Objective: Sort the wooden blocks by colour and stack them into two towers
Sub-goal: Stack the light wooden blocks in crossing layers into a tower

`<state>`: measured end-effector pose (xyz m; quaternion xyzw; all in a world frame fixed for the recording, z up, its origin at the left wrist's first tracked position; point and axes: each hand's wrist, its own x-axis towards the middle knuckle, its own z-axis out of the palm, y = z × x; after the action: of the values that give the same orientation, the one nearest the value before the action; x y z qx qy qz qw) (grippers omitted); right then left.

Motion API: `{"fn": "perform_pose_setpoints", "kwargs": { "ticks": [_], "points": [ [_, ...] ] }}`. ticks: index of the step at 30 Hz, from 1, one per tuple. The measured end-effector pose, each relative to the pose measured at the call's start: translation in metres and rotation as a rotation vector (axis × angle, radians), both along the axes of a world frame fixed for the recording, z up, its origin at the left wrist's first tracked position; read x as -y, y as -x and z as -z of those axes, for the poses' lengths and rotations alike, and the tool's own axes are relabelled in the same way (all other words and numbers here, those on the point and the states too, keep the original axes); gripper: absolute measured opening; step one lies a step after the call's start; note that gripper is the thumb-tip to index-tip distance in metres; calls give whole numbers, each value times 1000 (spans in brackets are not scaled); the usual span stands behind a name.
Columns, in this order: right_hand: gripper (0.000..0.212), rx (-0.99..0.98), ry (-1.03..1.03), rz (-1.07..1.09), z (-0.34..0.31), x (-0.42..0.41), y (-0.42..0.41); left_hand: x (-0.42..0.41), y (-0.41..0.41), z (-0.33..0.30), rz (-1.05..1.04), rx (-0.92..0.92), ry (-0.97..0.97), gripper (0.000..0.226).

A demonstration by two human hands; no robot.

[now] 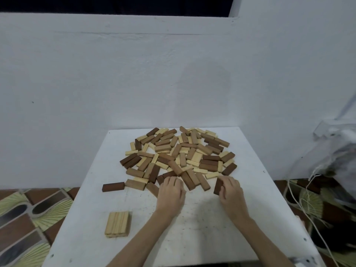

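A loose heap of light and dark wooden blocks (pixel 179 155) covers the far half of the white table (pixel 250 209). My right hand (pixel 231 191) grips a dark brown block (pixel 218 186) at the heap's near right edge. My left hand (pixel 170 193) lies palm down with curled fingers over blocks at the heap's near edge; what it holds is hidden. A low stack of light blocks (pixel 117 224) sits at the near left of the table. One dark block (pixel 113 186) lies alone to the left of the heap.
A white wall rises right behind the table. Patterned floor tiles (pixel 28 218) show on the left. On the right stand a covered bundle (pixel 337 147) and loose white cords (pixel 304 205) close to the table's edge.
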<state>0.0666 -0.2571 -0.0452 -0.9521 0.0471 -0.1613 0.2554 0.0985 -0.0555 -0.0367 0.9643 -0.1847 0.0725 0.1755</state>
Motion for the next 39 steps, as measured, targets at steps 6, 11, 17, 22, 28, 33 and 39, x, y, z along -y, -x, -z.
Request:
{"fn": "perform_pose_setpoints", "kwargs": {
  "ticks": [6,11,17,22,28,33,39],
  "points": [
    [69,-148,-99,38,-7,13,4,7,3,6,0,27,-13,31],
    [58,-89,-67,140,0,20,12,14,17,6,37,-22,-35,34],
    [49,-139,-266,-17,-2,-7,48,15,28,0,104,-246,73,51],
    [58,-65,-244,-99,-15,-12,28,17,31,-7,153,-438,237,81],
    [61,-270,18,-108,-29,-8,-16,42,35,-8,229,-300,54,86],
    [57,-328,91,-103,-18,-4,-17,50,36,-2,255,-282,-85,56],
    [52,-212,134,-102,-5,16,-1,33,32,7,225,-263,56,50]
  ]
}}
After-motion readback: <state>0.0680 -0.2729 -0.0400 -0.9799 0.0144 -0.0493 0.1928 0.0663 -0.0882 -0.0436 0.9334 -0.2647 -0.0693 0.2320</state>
